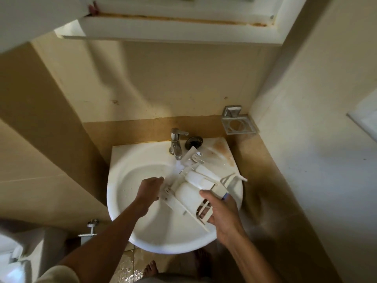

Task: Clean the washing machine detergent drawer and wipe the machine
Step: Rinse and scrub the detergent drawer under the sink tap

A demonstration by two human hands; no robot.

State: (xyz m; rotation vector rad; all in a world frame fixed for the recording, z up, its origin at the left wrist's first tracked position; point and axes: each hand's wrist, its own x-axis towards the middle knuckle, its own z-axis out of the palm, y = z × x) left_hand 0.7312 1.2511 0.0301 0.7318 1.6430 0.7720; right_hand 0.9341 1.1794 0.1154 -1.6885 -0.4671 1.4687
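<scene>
A white plastic detergent drawer is held tilted over the white sink, its far end under the water running from the chrome tap. My right hand grips the drawer's near end, thumb on top and fingers through its ribbed frame. My left hand reaches to the drawer's left edge beside the water stream; its fingertips are hidden, and whether they hold the drawer is unclear.
A round metal drain cover lies on the sink's back ledge. An empty metal wall holder hangs at the right. A white cabinet hangs overhead. The tiled floor below is wet, with my bare feet on it.
</scene>
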